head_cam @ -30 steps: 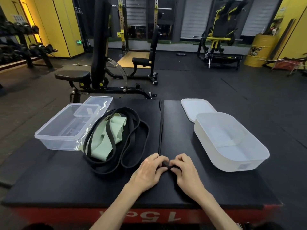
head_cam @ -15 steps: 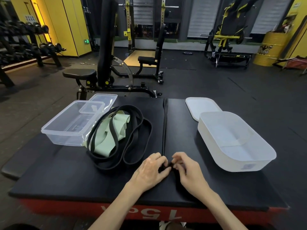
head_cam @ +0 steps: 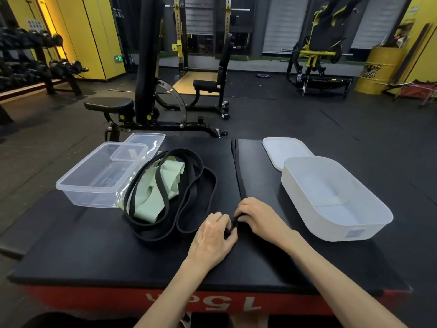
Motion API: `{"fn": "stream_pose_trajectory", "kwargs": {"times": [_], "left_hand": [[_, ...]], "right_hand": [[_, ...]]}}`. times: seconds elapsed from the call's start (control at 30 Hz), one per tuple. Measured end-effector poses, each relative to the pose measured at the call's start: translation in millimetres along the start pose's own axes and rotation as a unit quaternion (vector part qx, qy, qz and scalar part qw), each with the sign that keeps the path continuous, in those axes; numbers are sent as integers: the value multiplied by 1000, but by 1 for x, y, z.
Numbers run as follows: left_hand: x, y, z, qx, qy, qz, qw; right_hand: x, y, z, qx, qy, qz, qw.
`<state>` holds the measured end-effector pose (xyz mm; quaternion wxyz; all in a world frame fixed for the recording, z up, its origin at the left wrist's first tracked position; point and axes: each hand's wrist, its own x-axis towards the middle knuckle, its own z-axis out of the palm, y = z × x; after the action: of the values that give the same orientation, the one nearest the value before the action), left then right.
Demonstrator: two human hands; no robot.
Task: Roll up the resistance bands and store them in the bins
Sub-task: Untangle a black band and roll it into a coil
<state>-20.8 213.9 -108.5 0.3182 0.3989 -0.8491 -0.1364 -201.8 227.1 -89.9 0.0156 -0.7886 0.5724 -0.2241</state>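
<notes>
- Both my hands work just below the centre of the frame: my left hand (head_cam: pixel 212 237) and right hand (head_cam: pixel 260 218) each pinch the small black roll (head_cam: pixel 233 225) between curled fingers and thumb, one on either side
- The rest of that black band (head_cam: pixel 237 169) lies flat and straight on the counter (head_cam: pixel 94 252), running from the roll toward the counter's far edge
- The roll looks barely begun, so the first turns matter most: equal pressure from both sides and edges lined up, or it may cone sideways
- I would roll away from myself along the strip
- The white bin (head_cam: pixel 335 230) at right sits nearest; the tangled black loops (head_cam: pixel 153 235) and green band (head_cam: pixel 144 209) lie beside the clear bin (head_cam: pixel 92 198) at left
</notes>
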Motion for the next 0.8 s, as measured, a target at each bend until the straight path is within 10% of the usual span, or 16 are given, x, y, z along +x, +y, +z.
{"fn": "stream_pose_trajectory", "kwargs": {"times": [0.8], "left_hand": [[11,-9,0,-85,-31,-66,994]], "right_hand": [[-29,-28,20,18,119,131,984]]}}
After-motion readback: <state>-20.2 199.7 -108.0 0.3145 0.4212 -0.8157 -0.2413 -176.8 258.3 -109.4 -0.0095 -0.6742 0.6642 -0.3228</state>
